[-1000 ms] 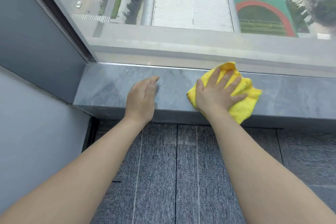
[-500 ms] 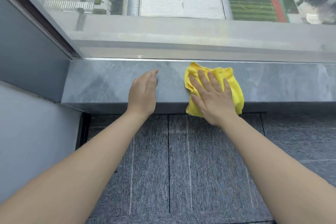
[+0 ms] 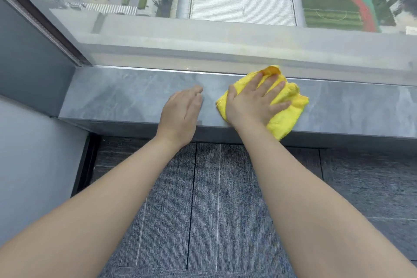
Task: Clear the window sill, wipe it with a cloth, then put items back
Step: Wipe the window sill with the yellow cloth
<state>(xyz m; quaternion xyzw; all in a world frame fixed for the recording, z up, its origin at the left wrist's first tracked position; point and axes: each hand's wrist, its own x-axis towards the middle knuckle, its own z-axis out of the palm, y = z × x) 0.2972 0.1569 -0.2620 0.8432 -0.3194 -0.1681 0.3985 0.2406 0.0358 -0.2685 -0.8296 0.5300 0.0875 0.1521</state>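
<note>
Fluffy yellow cloth [image 3: 284, 119] on a smooth, faintly glossy grey stone sill [image 3: 126, 99].

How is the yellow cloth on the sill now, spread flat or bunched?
Bunched. The yellow cloth shows thick folds under the right hand, and one corner hangs over the sill edge.

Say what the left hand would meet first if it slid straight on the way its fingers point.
Probably the window glass at the back of the grey stone sill; the left hand has only bare sill ahead.
</note>
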